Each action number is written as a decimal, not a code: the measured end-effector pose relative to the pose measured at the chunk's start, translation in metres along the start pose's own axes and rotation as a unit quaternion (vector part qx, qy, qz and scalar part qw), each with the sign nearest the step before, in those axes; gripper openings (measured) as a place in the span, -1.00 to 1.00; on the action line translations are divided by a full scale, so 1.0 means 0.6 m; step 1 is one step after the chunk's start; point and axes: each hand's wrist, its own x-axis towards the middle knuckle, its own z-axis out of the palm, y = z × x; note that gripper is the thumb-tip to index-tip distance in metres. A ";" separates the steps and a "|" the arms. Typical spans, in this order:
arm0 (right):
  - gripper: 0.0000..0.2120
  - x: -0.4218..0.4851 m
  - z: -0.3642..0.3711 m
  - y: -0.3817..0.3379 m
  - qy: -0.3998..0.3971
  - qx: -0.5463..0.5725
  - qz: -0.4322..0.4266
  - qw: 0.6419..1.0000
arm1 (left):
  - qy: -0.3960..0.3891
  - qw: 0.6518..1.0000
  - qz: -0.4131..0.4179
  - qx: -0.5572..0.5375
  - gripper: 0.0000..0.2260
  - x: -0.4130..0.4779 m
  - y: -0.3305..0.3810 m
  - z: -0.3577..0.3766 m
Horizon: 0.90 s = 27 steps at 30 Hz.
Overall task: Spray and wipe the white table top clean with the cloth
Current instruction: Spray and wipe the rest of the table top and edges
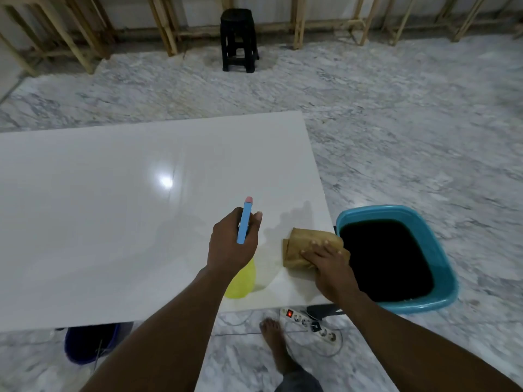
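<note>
While the left hand [232, 244] grips the spray bottle [244, 267], nozzle aimed toward the bare upper-left tabletop [99, 207], the right hand [329, 265] presses flat on the cloth [304, 246] at the lower-right edge.

Glossy white rectangular table top [113, 222], throwing back a bright spot of lamp glare. Folded tan cloth [308, 244] flat on it near the right edge, by the near corner. Below and around, grey-veined marble floor [396, 137]: turquoise plastic basin [441, 250] of dark liquid just right of the table, white power strip [311, 325] with red switch, dark blue bucket [85, 346] under the near edge, black plastic stool [239, 41] far back.
</note>
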 end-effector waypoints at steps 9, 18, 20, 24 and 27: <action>-0.49 -0.123 0.043 -0.028 0.009 0.007 0.024 1.000 | -0.010 1.000 -0.023 -0.011 -0.63 -0.132 -0.032 -0.023; -0.76 -0.100 -0.114 -0.048 -0.057 0.299 0.139 0.942 | 0.016 1.000 -0.003 -0.010 -0.67 -0.108 -0.010 -0.027; -0.64 -0.070 -0.133 -0.048 -0.062 0.347 0.177 0.919 | 0.026 1.000 0.005 0.003 -0.66 -0.093 -0.004 -0.024; -0.46 -0.011 -0.146 -0.062 -0.056 0.422 0.207 0.881 | 0.043 0.998 0.008 0.045 -0.66 -0.062 -0.003 -0.019; -0.57 0.015 -0.149 -0.092 -0.063 0.460 0.191 0.865 | 0.055 0.997 0.015 0.060 -0.65 -0.044 -0.005 -0.015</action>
